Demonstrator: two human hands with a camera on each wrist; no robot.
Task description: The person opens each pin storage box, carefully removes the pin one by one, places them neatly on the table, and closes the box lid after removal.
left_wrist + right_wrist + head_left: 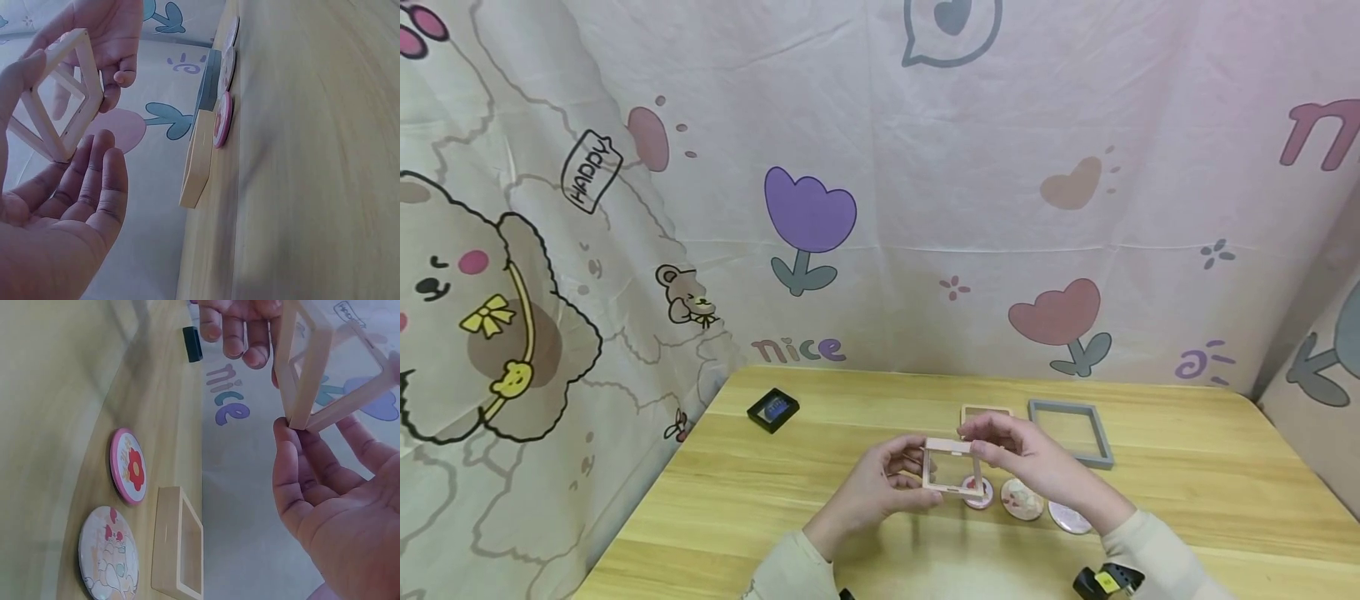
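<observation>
A small pale-pink frame [950,447] with clear panes is held above the table between both hands. Its two hinged halves stand apart like a book, as the right wrist view shows of the frame [315,369]. My left hand [880,487] grips its left side, thumb at the lower edge. My right hand [1033,458] pinches the upper right corner with thumb and fingers. Below lie three round badges: one pink-rimmed badge with a red flower [135,467], a badge with a cartoon print [1022,500], and a pale badge [1070,518] partly under the right forearm.
Behind the right hand, a light wooden-coloured frame [165,540] lies on the table [700,517]. A larger grey frame [1102,437] is to its right. Far left sits a black frame [772,410] with something blue inside. A printed curtain [880,317] hangs behind the table.
</observation>
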